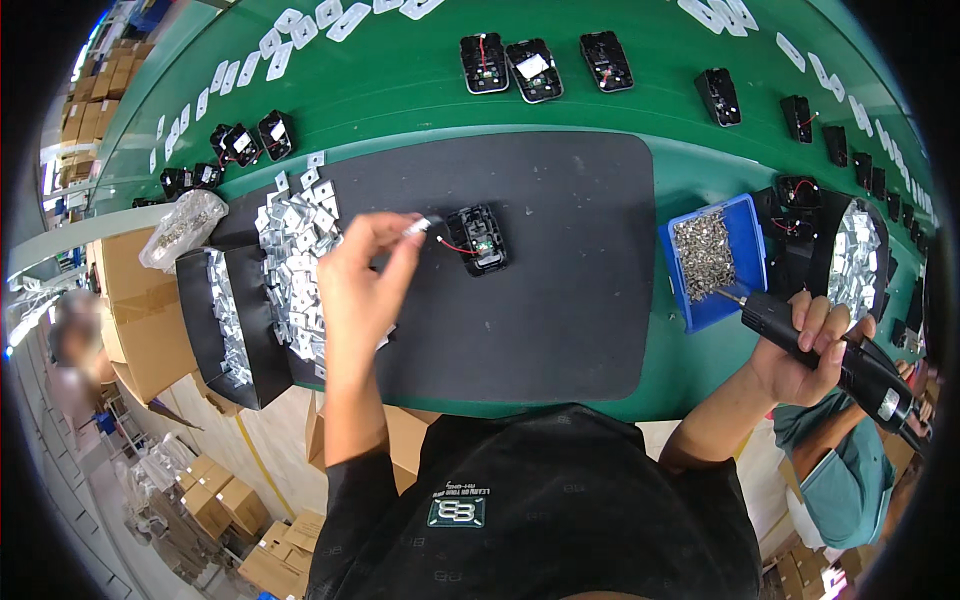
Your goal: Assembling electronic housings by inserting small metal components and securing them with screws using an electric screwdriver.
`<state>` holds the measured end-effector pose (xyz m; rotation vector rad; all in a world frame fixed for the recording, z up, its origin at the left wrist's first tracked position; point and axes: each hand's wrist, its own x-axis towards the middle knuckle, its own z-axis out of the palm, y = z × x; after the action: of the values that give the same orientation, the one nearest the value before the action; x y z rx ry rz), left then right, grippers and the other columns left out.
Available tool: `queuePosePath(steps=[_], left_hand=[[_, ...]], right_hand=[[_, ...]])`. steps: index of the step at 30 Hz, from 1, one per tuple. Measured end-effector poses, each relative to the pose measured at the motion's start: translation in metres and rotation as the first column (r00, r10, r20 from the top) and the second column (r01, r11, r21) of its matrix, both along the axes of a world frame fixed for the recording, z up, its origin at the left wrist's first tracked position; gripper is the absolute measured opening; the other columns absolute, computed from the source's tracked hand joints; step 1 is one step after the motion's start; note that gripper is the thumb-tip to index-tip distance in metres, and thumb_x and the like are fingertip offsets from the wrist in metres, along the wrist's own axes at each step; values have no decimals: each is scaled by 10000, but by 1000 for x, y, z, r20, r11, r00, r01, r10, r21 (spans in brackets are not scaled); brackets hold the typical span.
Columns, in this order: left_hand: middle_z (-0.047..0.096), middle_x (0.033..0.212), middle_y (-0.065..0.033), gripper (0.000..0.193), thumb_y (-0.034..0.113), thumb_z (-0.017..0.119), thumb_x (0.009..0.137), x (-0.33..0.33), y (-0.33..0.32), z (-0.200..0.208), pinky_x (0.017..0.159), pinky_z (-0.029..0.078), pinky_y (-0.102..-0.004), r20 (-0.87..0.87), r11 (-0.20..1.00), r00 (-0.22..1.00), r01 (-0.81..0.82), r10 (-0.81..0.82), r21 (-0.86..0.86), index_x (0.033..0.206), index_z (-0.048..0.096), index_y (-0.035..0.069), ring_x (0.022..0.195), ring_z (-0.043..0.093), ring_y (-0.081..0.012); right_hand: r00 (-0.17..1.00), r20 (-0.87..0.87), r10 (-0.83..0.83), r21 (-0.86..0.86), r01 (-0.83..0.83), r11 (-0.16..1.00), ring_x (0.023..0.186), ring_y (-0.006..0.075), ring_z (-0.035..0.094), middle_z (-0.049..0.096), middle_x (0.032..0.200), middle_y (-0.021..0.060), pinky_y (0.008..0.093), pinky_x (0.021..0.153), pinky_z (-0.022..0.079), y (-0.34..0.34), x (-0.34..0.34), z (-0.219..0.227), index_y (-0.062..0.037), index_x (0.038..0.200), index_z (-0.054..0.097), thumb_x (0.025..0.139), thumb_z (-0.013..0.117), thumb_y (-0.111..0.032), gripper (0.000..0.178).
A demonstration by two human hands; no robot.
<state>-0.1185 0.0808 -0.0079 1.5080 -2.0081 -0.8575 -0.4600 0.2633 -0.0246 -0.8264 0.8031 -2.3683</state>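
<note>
My right hand [800,345] is gripping the black electric screwdriver [835,352] beside the blue screw tray [750,225]. My left hand [360,275] is pinching a small metal plate [416,228] just beside the black housing [478,238] on the dark mat [560,300].

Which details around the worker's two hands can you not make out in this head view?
- Small metal plate: shape hidden by left hand fingers.
- Electric screwdriver: tip lost among screws in blue tray; rear cut off by the fisheye rim; middle covered by right hand.
- Black housing: inner parts too small.
</note>
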Motion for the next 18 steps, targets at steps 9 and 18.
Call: queuePosePath(steps=[9, 18], left_hand=[[628, 1151, -132, 110, 42, 759, 718, -34, 18, -19, 899, 460, -389, 148, 978, 985, 114, -88, -176, 799, 685, 47, 994, 619, -287], [678, 946, -148, 290, 37, 695, 770, -36, 6, -34, 780, 507, -358, 12, 1000, 1000, 24, -24, -14, 1024, 558, 9, 855, 658, -279]], right_hand=[[1000, 8, -29, 35, 28, 999, 623, 82, 429, 427, 740, -16, 276, 651, 358, -11, 14, 1, -113, 1294, 406, 868, 547, -97, 450], [996, 42, 77, -23, -76, 997, 631, 90, 436, 439, 752, -15, 270, 658, 365, -14, 18, 7, -122, 1300, 408, 880, 563, -108, 448]])
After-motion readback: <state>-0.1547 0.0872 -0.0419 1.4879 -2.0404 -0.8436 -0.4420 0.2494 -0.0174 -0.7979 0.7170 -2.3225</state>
